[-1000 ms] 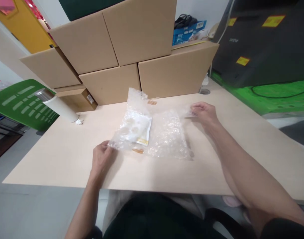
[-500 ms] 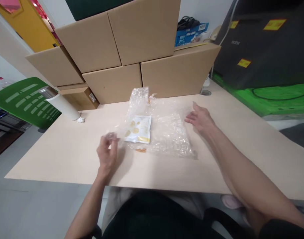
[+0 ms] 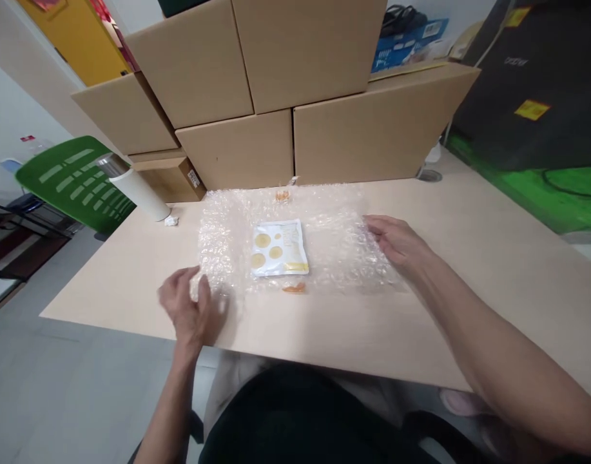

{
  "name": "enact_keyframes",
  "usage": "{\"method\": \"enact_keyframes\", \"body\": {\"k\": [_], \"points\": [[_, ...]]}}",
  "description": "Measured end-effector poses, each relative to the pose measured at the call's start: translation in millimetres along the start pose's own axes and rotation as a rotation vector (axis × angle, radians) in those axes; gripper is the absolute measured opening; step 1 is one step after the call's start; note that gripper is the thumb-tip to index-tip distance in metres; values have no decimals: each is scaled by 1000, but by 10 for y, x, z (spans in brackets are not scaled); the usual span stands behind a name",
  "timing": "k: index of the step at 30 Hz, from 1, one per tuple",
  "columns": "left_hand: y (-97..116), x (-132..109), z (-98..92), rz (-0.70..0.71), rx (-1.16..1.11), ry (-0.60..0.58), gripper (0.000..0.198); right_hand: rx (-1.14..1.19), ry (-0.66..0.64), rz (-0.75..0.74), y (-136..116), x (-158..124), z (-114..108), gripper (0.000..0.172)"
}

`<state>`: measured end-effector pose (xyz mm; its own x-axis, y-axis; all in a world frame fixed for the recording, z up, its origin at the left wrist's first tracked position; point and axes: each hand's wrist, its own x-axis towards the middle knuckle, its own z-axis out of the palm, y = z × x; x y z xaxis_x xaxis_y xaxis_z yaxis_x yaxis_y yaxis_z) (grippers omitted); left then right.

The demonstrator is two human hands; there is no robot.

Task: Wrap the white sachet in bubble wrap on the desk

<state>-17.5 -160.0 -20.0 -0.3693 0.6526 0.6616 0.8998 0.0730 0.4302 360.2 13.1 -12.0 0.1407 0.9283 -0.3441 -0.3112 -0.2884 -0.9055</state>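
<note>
A sheet of clear bubble wrap (image 3: 331,241) lies spread out on the table. On its middle rests a flat white packet (image 3: 286,238) with yellow round pictures and a yellow strip at one corner. My left hand (image 3: 183,299) is beside the wrap's lower left edge, thumb and fingers apart, with nothing seen between them. At the wrap's right edge, my right hand (image 3: 399,241) has its fingers stretched out against the plastic. Orange tape (image 3: 294,288) shows at the near edge of the wrap, and another orange piece (image 3: 282,196) at the far edge.
Cardboard boxes (image 3: 237,151) are stacked along the back of the table (image 3: 285,328). A white bottle with a metal cap (image 3: 143,193) and a crumpled white scrap (image 3: 171,221) stand at the left, near a green chair (image 3: 73,177). A dark case (image 3: 527,84) is at the right.
The wrap's left part, lifted and folded before, now lies flat, uncovering the whole packet. My left hand has let go and moved left. My right hand now touches the wrap's right edge.
</note>
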Motion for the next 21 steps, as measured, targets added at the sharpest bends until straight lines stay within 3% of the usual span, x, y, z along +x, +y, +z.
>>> {"method": "enact_keyframes", "body": {"k": [4,7,11,14,18,21], "points": [[372,150,169,-98,-153,-573,39,25,-67,88,-34,-96,82,16],[524,283,358,-135,-80,-730,47,-10,-83,172,-55,-161,111,17],[528,358,575,-238,-136,-747,37,-69,-162,274,-64,-242,127,11],[489,334,645,-327,-310,-733,28,-89,-204,213,-65,-294,133,19],[383,367,583,-442,-580,-669,30,-77,-198,173,-63,-298,105,21],[162,491,456,-455,-543,-589,31,-114,-217,208,-44,-253,67,16]]}}
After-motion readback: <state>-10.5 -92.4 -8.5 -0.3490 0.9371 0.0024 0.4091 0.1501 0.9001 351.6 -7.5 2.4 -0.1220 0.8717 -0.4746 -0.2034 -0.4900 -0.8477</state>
